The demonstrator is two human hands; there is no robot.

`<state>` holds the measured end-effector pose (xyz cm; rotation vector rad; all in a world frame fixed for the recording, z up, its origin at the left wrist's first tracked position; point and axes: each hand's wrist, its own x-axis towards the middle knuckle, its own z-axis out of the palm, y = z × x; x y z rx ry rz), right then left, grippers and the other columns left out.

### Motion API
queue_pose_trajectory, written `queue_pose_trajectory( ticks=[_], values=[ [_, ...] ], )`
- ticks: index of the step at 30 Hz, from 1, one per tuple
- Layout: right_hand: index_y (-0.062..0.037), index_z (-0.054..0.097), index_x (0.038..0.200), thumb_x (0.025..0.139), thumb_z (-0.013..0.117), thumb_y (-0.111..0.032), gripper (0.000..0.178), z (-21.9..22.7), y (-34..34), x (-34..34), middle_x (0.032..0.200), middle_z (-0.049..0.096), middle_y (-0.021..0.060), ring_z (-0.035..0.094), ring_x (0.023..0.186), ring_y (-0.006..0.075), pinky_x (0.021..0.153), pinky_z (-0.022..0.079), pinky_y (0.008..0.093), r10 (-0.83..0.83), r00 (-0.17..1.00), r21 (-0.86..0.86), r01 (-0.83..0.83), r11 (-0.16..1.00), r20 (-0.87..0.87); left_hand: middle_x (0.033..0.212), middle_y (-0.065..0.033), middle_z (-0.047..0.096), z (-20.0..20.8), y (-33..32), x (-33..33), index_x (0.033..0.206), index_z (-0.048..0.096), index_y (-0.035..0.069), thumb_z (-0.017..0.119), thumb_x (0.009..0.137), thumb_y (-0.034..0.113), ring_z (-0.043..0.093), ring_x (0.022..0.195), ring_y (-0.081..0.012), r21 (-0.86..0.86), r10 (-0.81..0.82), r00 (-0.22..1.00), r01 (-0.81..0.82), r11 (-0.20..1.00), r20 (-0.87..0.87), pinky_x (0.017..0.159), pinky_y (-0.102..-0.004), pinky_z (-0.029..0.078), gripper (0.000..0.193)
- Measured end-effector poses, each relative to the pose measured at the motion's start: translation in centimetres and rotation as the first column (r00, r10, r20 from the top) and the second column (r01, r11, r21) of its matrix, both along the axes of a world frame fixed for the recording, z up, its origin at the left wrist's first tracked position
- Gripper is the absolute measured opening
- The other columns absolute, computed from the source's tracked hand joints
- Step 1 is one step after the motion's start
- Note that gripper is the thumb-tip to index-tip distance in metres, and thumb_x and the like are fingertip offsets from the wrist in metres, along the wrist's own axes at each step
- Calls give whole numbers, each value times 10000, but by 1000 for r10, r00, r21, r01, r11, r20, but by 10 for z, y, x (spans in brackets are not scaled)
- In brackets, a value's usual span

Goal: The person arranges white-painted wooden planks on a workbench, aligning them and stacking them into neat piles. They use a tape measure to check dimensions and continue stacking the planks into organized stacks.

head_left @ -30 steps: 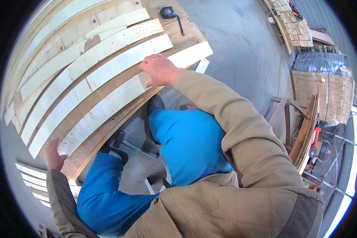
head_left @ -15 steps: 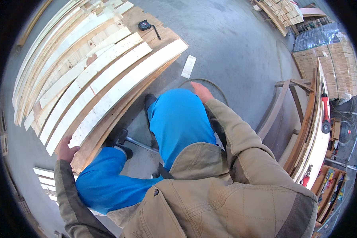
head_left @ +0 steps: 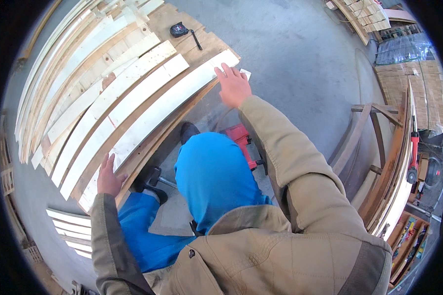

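A long pale wooden plank (head_left: 155, 117) lies along the near edge of a broad wooden work surface (head_left: 209, 39). My left hand (head_left: 110, 178) rests at its near left end, thumb apart and fingers stretched out. At its far right end my right hand (head_left: 233, 86) lies with fingers spread over the plank's edge. Neither hand is closed around anything. Beside my knee, a red power tool (head_left: 238, 137) is on the floor, partly hidden by my leg and right sleeve. A hammer (head_left: 155, 176) with a dark head and metal handle stands under the near edge.
Several more planks (head_left: 91, 73) lie side by side on the work surface, with a black tape measure (head_left: 178, 30) near its far edge. Boards on a wooden stand (head_left: 394, 162) are at right, with a red-handled tool (head_left: 413, 152). Wrapped timber (head_left: 408, 88) is stacked behind.
My right hand has moved from beside my knee up to the plank's far end. My left hand has shifted right along the edge. The red power tool has come into view.
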<state>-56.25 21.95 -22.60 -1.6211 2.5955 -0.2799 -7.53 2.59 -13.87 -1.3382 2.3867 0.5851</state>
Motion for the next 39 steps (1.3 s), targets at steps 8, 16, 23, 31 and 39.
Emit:
queue_pose_trajectory(
  ticks=[8,16,23,31,39],
  values=[
    [-92,542,1536,921,642,-75,623,-25,-36,-25,1581,478,140,471,1444,360,1128,433,523,53,996,23,-51,998,-66,1701,-213,407,-51,11,-25,1603,482,52,886,823,81,415,1544,-412,-97,40,999,-43,994,-32,1273,-464,390,879],
    [-58,562,1474,909,654,-86,573,-32,-36,-24,1500,508,153,512,1351,363,1047,495,495,61,990,-69,-70,995,-130,1679,-204,428,-58,10,-24,1587,497,54,864,836,87,428,1527,-413,-139,38,999,-43,989,-37,1264,-472,396,836],
    [-42,548,1475,928,633,-81,555,-36,-41,-23,1500,520,164,513,1359,371,1060,498,494,43,994,-93,-53,994,-102,1680,-194,420,-59,12,-24,1588,492,66,861,847,100,426,1525,-406,-149,56,997,-63,987,-49,1256,-474,403,828],
    [-24,523,1512,927,620,-65,594,-36,-38,-21,1574,490,168,465,1456,374,1155,444,505,-12,1000,-81,10,997,-28,1693,-200,411,-62,14,-23,1602,477,63,869,845,112,411,1547,-393,-140,82,996,-87,986,-41,1274,-460,386,854],
    [7,545,1473,918,639,-80,570,-34,-41,-20,1541,519,155,495,1430,343,1111,443,518,-68,995,-76,62,995,-73,1690,-199,416,-64,16,-26,1597,485,67,866,845,112,417,1541,-395,-161,92,995,-96,982,-36,1271,-464,390,844]
  ],
)
